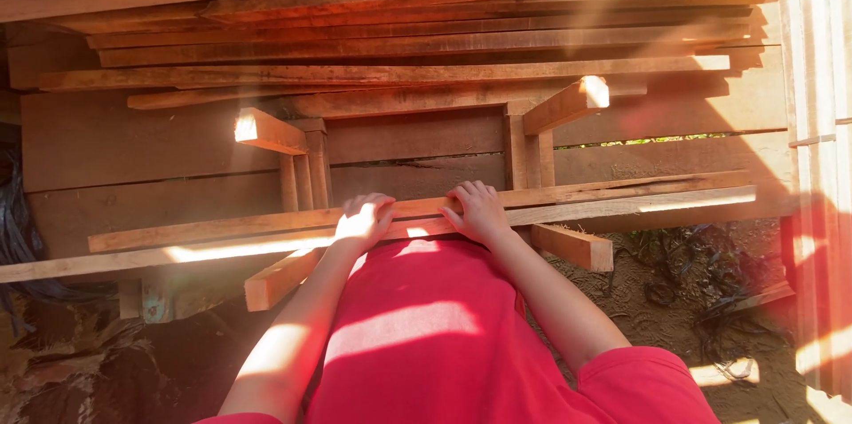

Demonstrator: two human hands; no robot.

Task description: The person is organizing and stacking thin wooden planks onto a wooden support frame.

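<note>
I look straight down over my red shirt at two long thin wooden planks (621,198) lying side by side across a wooden trestle frame (568,104). My left hand (364,220) curls over the near edge of the planks just left of centre. A short gap to the right, my right hand (479,209) grips the same planks, fingers on top. Both hands press on the wood close in front of my belly.
A big stack of long boards (399,33) fills the far side. Wide planks (160,149) lie beneath the trestle. Pale timber (816,166) stands at the right edge. Dark soil with debris (701,300) lies at the lower right, and a short wood block (280,277) juts out by my left arm.
</note>
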